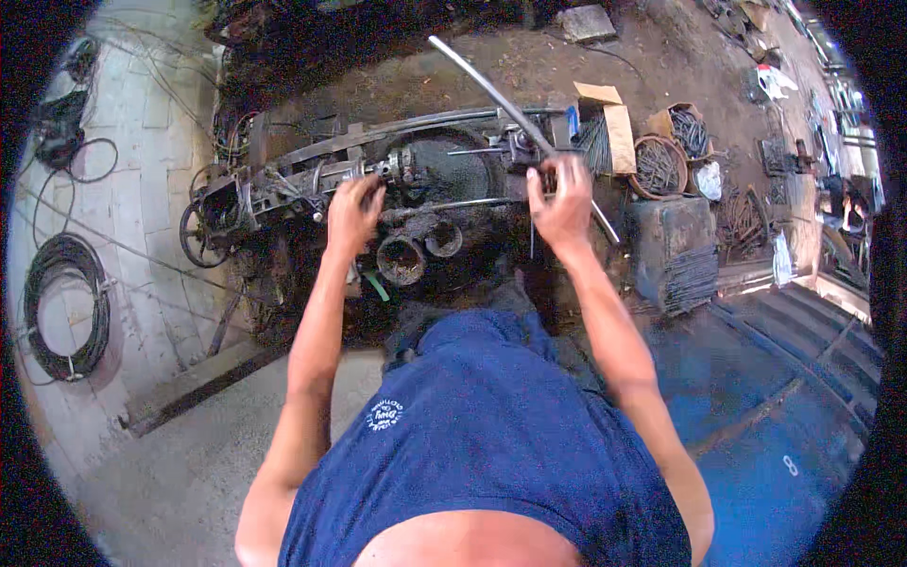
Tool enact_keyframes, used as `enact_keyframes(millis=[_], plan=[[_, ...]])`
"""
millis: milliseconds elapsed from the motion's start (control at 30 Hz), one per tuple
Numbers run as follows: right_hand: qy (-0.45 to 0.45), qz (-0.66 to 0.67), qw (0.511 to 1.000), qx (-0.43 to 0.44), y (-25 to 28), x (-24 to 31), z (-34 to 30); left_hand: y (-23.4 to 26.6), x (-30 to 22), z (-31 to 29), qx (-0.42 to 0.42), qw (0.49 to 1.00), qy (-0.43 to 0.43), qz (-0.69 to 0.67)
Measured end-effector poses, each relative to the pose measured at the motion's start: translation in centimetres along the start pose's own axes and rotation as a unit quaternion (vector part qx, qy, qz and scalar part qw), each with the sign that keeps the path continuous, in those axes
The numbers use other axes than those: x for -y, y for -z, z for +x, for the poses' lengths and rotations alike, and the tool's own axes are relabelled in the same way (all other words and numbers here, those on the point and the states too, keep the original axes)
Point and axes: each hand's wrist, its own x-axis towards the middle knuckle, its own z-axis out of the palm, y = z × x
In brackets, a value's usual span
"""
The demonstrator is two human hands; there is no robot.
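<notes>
A dark, greasy lathe-like machine (326,175) stretches across in front of me. My left hand (353,215) is at its left part, beside a round metal collar (404,170). Its fingers are curled inward, and whatever lies between them is too dark to make out. At the machine's right end is my right hand (562,203), blurred by motion, with thumb and fingers apart. It is over a long bare metal bar (487,87) slanting from upper left to lower right, and hides part of it. Two dark round tubes (402,260) face me below the machine.
Right of the machine are an open cardboard box (619,140) of thin rods, a round basket (658,168) of metal pieces and a dark block (673,246). A handwheel (200,231) projects at the left. Coiled black hose (66,307) lies on the pale floor.
</notes>
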Motion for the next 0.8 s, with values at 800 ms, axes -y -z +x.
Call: enact_keyframes(millis=[800], plan=[[-0.536, 0.684, 0.422, -0.258, -3.3, -22.8, 8.7, -3.0, -5.2, 14.7, 0.26, 0.937, -0.052, 0.227]])
